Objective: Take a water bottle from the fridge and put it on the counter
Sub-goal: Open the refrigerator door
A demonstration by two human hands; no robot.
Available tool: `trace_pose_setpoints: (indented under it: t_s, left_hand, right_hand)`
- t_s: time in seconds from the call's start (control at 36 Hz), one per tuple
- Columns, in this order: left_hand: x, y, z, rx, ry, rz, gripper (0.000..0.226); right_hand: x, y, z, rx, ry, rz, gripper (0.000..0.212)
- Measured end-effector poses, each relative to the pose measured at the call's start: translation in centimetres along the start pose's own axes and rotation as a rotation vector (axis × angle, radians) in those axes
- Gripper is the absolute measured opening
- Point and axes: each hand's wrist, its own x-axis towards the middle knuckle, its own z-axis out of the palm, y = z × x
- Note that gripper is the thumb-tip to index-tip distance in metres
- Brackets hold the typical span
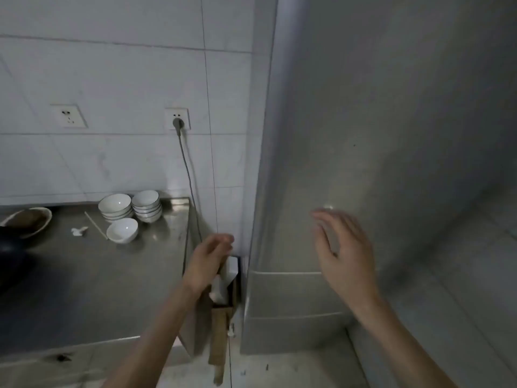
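While empty, both hands (342,247) reach.

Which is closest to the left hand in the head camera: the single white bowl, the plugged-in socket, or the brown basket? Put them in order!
From the left hand:
1. Single white bowl, on the counter just left of it.
2. Plugged-in socket, up on the wall.
3. Brown basket, at the counter's far left.

Tall silver fridge (377,135) shut, steel counter (98,275) just left

Counter (92,275) with bowls (131,211) left of fridge (377,135).
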Motion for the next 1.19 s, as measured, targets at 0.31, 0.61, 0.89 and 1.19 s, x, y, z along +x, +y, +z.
trace_pose_setpoints:
  t_s: [0.31,0.61,0.89,1.19]
  left_hand:
    - [11.2,18.1,0.5,0.094,-0.064,0.520,0.039]
    - [13.2,18.4,2.9,0.138,0.023,0.664,0.030]
    - [12.1,19.1,3.4,0.313,0.122,0.680,0.029]
    - [8.6,19.1,6.8,0.243,0.217,0.858,0.063]
  right_hand:
    - [16.6,-7.2,1.7,-0.808,-0.091,-0.727,0.032]
    - [18.4,-10.5,2.1,-1.292,-0.384,-0.677,0.034]
    - [17.2,-12.5,3.0,-1.382,-0.435,-0.582,0.028]
    - [3.3,-15.1,-5.1,-1.150,0.105,-0.084,0.022]
